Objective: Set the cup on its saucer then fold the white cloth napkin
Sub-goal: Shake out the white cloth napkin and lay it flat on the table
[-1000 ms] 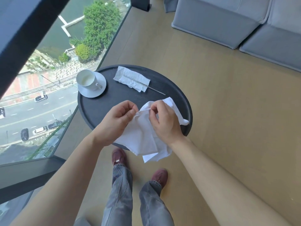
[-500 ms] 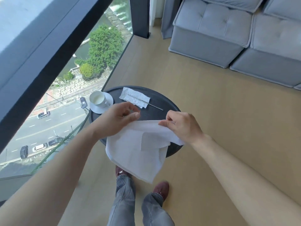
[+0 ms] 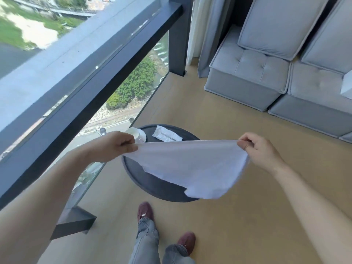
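The white cloth napkin (image 3: pixel 190 166) is stretched out in the air above the round dark table (image 3: pixel 152 187). My left hand (image 3: pixel 114 145) pinches its left top corner and my right hand (image 3: pixel 261 151) pinches its right top corner, so the top edge is taut. The rest of the cloth hangs down and hides much of the tabletop. The white cup (image 3: pixel 133 132) stands on its saucer (image 3: pixel 142 137) at the table's far left edge, just behind my left hand.
A crumpled white paper wrapper (image 3: pixel 165 134) lies at the table's far side. A glass wall with a dark rail (image 3: pixel 91 88) runs along the left. Grey sofa sections (image 3: pixel 266 73) stand at the back right. My shoes (image 3: pixel 145 212) are on the wooden floor below.
My hands have moved apart and lifted, spreading the bunched napkin into a flat sheet. The view has tilted upward, showing more of the window and sofa.
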`<state>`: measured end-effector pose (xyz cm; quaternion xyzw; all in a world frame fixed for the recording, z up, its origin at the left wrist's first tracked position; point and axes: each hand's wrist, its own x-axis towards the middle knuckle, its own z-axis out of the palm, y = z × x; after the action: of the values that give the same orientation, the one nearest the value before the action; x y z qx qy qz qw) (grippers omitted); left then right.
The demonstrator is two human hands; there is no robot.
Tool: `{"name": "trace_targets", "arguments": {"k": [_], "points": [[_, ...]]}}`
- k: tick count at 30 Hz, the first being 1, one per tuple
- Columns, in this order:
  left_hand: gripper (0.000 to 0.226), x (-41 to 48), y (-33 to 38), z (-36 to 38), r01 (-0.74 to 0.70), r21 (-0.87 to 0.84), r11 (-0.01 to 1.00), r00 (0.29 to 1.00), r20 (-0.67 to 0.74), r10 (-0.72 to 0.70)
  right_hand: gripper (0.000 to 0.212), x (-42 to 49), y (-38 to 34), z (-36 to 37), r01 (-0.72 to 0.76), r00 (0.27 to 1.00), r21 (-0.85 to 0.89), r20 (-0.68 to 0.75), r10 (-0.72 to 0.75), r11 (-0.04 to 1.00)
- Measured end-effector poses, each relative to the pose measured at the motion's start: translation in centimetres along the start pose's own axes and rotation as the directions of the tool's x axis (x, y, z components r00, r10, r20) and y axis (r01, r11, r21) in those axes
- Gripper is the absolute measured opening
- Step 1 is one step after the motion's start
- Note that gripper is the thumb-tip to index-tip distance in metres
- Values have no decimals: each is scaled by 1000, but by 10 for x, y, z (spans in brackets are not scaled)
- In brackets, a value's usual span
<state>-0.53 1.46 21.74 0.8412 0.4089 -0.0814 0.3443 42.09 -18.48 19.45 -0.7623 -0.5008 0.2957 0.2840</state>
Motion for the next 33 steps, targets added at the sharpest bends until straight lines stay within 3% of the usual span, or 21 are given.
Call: {"name": "trace_targets", "arguments": {"k": [3, 7, 9, 12, 15, 20, 23, 26, 29, 33], "points": [[26, -16, -7, -5, 32, -115, 993, 995, -92, -43, 20, 6, 0, -8, -80, 995, 84, -56, 85, 993], [20, -21, -9, 0, -1, -387, 922, 939, -317, -132, 48, 18, -12, -11, -82, 973, 328, -179, 147, 941], [21, -11, -9, 6, -44, -591, 805, 860, -433, -271, 60, 31, -13, -12, -83, 971, 459, -163, 176, 884], [26, 8, -4, 9, -199, -824, 530, 724, -488, -487, 59, 49, -24, -14, -52, 988, 595, -89, 130, 802], [28, 21, -1, 12, -320, -878, 356, 709, -471, -525, 52, 59, -39, -17, -9, 985, 674, -120, 121, 739], [25, 4, 4, 31, -365, -838, 406, 700, -535, -474, 13, 51, -21, -13, 4, 962, 758, -182, 206, 653], [27, -23, -6, 64, -356, -829, 431, 734, -533, -420, 28, 27, 1, 4, -40, 957, 742, -163, 238, 669], [26, -44, -26, 111, -290, -843, 454, 777, -484, -403, 25, -2, 37, 33, -101, 963, 726, -100, 249, 680], [35, -52, -48, 166, -155, -876, 457, 789, -388, -476, 32, -26, 80, 71, -198, 952, 678, -38, 302, 708], [26, -46, -75, 238, 35, -893, 449, 781, -256, -570, 39, -45, 132, 129, -335, 918, 597, 34, 394, 729]]}}
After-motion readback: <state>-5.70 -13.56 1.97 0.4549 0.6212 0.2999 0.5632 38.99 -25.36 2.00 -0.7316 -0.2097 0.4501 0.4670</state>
